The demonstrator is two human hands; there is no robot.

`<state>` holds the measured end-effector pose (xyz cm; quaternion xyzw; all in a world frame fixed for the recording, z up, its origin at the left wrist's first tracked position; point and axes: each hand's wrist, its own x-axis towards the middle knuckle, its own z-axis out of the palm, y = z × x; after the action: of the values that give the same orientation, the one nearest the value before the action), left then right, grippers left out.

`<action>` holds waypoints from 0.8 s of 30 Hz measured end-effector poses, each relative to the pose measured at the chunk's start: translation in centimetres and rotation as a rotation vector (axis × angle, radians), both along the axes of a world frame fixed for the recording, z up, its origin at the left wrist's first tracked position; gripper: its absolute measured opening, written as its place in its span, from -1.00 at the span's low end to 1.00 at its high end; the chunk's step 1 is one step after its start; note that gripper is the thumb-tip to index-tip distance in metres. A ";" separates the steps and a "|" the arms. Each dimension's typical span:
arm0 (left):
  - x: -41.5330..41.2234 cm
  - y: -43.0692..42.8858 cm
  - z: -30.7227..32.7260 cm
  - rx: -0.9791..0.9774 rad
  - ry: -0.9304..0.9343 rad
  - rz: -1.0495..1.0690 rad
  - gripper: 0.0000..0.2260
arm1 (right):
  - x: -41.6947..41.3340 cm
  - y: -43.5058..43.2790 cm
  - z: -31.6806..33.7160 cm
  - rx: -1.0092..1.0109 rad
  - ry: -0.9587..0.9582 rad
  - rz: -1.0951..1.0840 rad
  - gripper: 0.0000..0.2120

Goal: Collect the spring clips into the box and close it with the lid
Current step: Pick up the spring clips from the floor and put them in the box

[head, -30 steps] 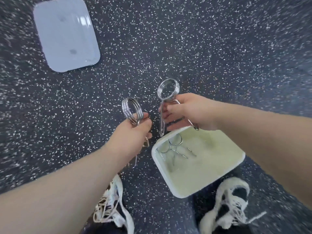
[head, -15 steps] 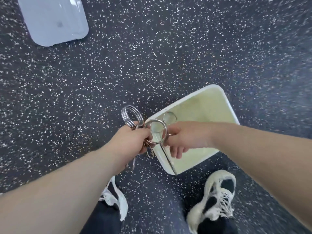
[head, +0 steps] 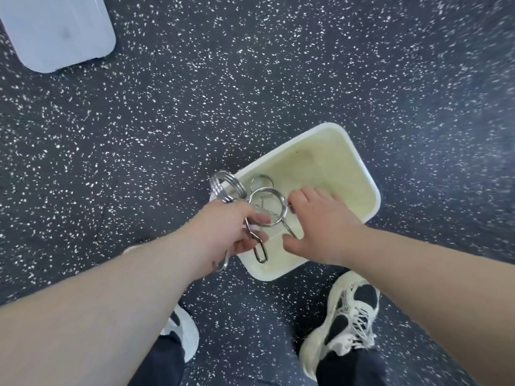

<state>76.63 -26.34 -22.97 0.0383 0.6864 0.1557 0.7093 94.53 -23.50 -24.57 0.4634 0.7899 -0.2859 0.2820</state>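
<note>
A cream box stands open on the dark speckled floor in front of my feet. One spring clip lies inside it at the near-left end. My left hand is shut on a steel spring clip, whose coil sticks up over the box's left corner. My right hand is over the box with its fingers spread. A second spring clip is right at its fingertips, inside the box's outline. The pale blue-grey lid lies flat at the far left.
My two pale shoes stand right behind the box, the right shoe and the left shoe. Speckled rubber floor stretches between the box and the lid.
My right hand has come down from above the box's far corner into it and spread its fingers off its clip. My left hand still holds its clip, now at the box's left corner.
</note>
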 end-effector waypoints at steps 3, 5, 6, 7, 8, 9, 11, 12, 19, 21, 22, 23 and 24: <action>0.1 0.0 -0.6 0.095 0.040 -0.037 -0.92 | 1.1 0.1 -1.2 -0.004 -0.021 -0.127 -0.50; -0.3 -0.4 -1.2 0.163 0.106 -0.018 -0.90 | 1.5 0.2 -2.5 0.011 -0.065 -0.253 -0.45; -0.6 -0.6 -1.4 0.196 0.139 -0.002 -0.91 | 1.6 0.3 -3.3 0.016 -0.103 -0.305 -0.44; -1.0 -0.8 -1.6 0.222 0.167 0.018 -0.91 | 1.7 0.4 -4.0 0.021 -0.144 -0.337 -0.43; -1.5 -0.9 -1.8 0.241 0.185 0.041 -0.91 | 1.7 0.5 -5.0 0.022 -0.179 -0.358 -0.42; -2.0 -1.0 -2.2 0.253 0.197 0.064 -0.91 | 1.6 0.5 -5.7 0.020 -0.206 -0.378 -0.39; -3.3 -1.3 -2.9 0.258 0.214 0.088 -0.86 | 1.3 0.7 -7.4 0.013 -0.235 -0.460 -0.31; -3.8 -1.4 -3.3 0.256 0.215 0.090 -0.85 | 1.2 0.7 -8.3 0.013 -0.245 -0.508 -0.27; -5.6 -3.2 -5.6 0.228 0.186 0.056 -0.85 | 0.4 0.4 -13.0 -0.004 -0.260 -0.605 -0.15; -5.5 -3.3 -6.0 0.236 0.181 0.048 -0.84 | 0.4 0.2 -14.0 0.022 -0.268 -0.573 -0.15; -5.5 -3.3 -6.1 0.244 0.183 0.043 -0.82 | 0.4 0.1 -14.3 0.053 -0.274 -0.537 -0.15; -5.5 -3.3 -6.2 0.255 0.187 0.033 -0.80 | 0.4 0.0 -14.5 0.093 -0.282 -0.503 -0.17; -5.5 -3.4 -6.3 0.266 0.189 0.021 -0.78 | 0.5 0.0 -14.5 0.135 -0.295 -0.471 -0.19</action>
<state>71.13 -29.72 -29.24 0.1393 0.7238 0.2485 0.6284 95.02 -23.51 -39.04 0.6884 0.6282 -0.2200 0.2883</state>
